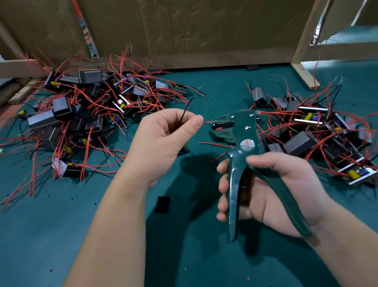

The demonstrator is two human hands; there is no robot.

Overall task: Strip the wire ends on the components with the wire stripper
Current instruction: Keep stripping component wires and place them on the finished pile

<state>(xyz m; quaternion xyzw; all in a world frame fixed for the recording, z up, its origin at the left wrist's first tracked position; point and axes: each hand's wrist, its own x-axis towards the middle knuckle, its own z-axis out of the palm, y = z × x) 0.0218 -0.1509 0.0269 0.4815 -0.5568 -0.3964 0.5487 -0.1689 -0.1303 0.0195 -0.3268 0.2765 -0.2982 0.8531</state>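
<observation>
The dark green, pistol-shaped metal wire stripper (244, 143) stands upright in my right grip (278, 193). My fingers curl round its front handle, the rear handle lies across my palm and my thumb rests over the top. The two handles are spread apart, and the tool's jaws point towards my left grip (165, 140).

That grip is closed, with thumb and forefinger pinching a thin red insulated wire (206, 121). Its short free end reaches just to the stripper's mouth; I cannot tell whether it is inside. A thin black wire (186, 110) rises from between the same fingers, up and away from me. A dark corner of a small boxy component (185, 149) shows under this palm.

A loose red wire piece (215, 144) lies just below the tool's head. Nearer to me than the left grip, a small flat black square (162, 204) lies on the teal-green desk (55, 233), among red insulation crumbs.

Beyond and outside my left grip sits a big heap of grey-black block components with red leads (79, 111). A smaller heap of the same parts (318, 133) lies just outside the right grip. Behind both stand brown cardboard sheets (196, 18) on pale wooden battens (306, 43).
</observation>
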